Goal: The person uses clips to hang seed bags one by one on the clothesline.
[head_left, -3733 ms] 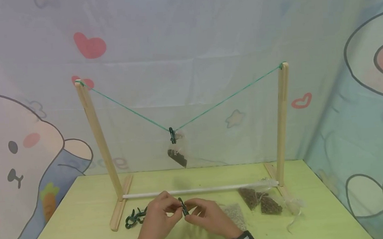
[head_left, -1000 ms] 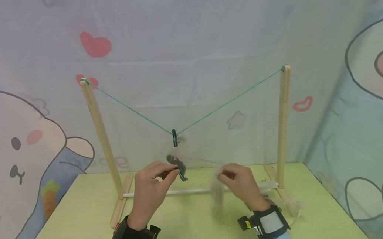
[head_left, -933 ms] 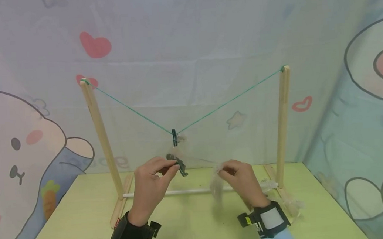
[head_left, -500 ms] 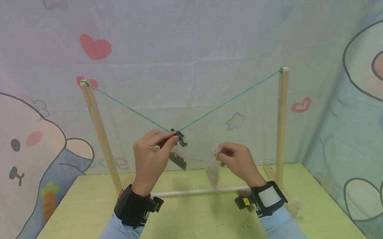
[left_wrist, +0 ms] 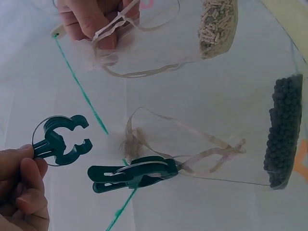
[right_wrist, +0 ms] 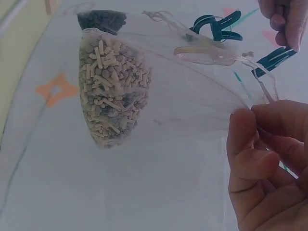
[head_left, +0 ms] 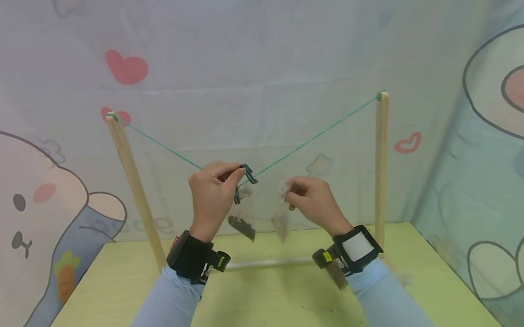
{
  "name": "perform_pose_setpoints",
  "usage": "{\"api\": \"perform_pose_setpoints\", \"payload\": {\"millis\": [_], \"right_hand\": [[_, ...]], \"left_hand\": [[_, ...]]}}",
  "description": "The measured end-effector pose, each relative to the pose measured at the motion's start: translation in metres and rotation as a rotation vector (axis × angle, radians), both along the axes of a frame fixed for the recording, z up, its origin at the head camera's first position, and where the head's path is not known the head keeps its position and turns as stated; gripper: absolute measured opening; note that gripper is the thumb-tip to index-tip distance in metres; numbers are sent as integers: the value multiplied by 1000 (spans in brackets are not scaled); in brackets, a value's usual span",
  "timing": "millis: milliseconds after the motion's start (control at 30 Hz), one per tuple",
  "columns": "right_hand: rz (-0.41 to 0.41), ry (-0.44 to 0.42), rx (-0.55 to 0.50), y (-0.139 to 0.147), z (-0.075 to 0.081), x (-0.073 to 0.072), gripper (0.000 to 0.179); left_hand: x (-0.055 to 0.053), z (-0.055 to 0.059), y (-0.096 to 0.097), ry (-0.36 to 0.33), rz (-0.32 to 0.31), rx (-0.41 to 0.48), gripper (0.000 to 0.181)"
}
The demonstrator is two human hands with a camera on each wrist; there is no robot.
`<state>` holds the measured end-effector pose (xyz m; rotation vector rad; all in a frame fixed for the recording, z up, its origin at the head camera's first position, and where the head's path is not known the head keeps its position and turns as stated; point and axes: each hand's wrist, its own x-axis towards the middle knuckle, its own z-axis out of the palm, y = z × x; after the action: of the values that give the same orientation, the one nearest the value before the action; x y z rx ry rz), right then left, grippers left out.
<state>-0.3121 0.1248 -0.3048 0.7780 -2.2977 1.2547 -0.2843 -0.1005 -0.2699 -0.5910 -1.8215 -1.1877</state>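
Note:
My left hand [head_left: 212, 200] pinches a dark green spring clip [left_wrist: 57, 139] by its handles; its curved jaws stand apart in the left wrist view. The clip is raised close to the sagging green string [head_left: 319, 135]. My right hand [head_left: 316, 203] holds the gathered top of a sheer drawstring bag [right_wrist: 113, 89] between thumb and fingers, to the right of the clip. Beige pellets fill the bag's bottom, hanging free below the hand. A second green clip [left_wrist: 134, 174] grips the string at its low point. From it hangs a sheer bag of dark balls [left_wrist: 285, 134].
Two wooden posts [head_left: 135, 192] [head_left: 382, 170] carry the string's ends. A white rod [head_left: 269, 263] runs low between them over the yellow table [head_left: 94, 307]. Another brown-filled bag [head_left: 336, 276] lies partly behind my right wrist. A printed cloth hangs behind.
Earlier both hands were low at the table with a clip. Since then my right hand has taken up the pellet bag, and both hands have risen to the string, drawing closer together.

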Motion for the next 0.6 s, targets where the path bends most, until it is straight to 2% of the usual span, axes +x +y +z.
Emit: {"api": "perform_pose_setpoints", "payload": {"millis": [233, 433, 600], "right_hand": [[33, 9, -23, -11, 7, -6, 11], [27, -15, -43, -19, 3, -10, 9], [5, -28, -43, -24, -2, -12, 10]], "left_hand": [[-12, 0, -1, -42, 43, -10, 13], [-22, -5, -1, -100, 71, -9, 12], [-24, -7, 0, -151, 71, -4, 11]]}}
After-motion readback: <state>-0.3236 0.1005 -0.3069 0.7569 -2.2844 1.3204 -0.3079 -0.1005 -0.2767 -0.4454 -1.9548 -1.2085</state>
